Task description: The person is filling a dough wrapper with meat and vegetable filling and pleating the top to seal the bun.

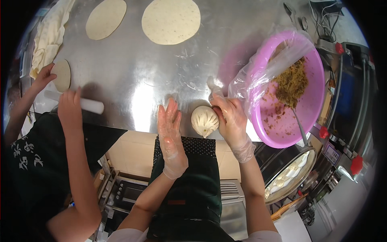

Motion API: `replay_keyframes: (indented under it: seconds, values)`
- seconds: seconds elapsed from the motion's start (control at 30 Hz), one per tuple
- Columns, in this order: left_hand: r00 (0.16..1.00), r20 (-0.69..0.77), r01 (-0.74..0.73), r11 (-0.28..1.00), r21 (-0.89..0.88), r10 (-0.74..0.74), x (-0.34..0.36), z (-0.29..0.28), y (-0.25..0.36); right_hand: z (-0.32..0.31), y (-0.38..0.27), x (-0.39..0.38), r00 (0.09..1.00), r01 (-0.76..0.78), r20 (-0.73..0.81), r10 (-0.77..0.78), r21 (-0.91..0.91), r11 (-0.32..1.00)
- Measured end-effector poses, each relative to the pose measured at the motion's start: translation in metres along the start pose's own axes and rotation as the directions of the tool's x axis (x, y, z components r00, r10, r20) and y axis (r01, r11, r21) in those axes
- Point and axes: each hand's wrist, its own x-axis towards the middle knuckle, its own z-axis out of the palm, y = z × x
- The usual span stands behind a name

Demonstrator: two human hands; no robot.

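My left hand (pixel 170 137), in a clear plastic glove, is held upright beside the bun with its fingers stretched out and nothing in it. On the other side, my gloved right hand (pixel 231 121) has its fingers curled and its thumb against the right side of a pleated, round dough bun (pixel 204 120). The bun's gathered tip points toward me, over the table's near edge. A gap separates the left palm from the bun. Just right of my right hand stands a pink bowl (pixel 319 90) of brown minced filling (pixel 292 82), with a spoon (pixel 299 125) in it.
Clear plastic film (pixel 258 76) drapes the bowl's left side. Two flat dough rounds (pixel 171 21) lie on the far metal table (pixel 133 60). At left, a co-worker's hands hold a dough round (pixel 62 76) and a white rolling pin (pixel 92 105). A round pan (pixel 309 161) of buns stands below the bowl.
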Motion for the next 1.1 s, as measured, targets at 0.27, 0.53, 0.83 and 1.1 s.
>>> replay_keyframes:
  seconds: [0.27, 0.53, 0.83, 1.1]
  values:
    - [1.000, -0.006, -0.001, 0.999, 0.040, 0.001, 0.000, -0.001, 0.004, -0.002, 0.008, 0.002, 0.993, 0.078, 0.091, -0.074, -0.045, 0.996]
    - [0.921, 0.374, -0.294, 0.826, 0.480, 0.111, -0.006, -0.017, -0.004, -0.011, -0.065, -0.032, 0.913, -0.266, -0.195, 0.358, 0.379, 0.886]
    - [0.895, 0.426, -0.262, 0.930, 0.257, 0.134, 0.009, -0.014, -0.016, -0.007, -0.066, -0.048, 0.920, -0.292, -0.102, 0.379, 0.466, 0.835]
    - [0.945, 0.325, 0.023, 0.998, 0.062, -0.042, -0.016, 0.025, -0.006, 0.019, -0.068, -0.034, 0.916, -0.234, -0.033, 0.401, 0.767, 0.597]
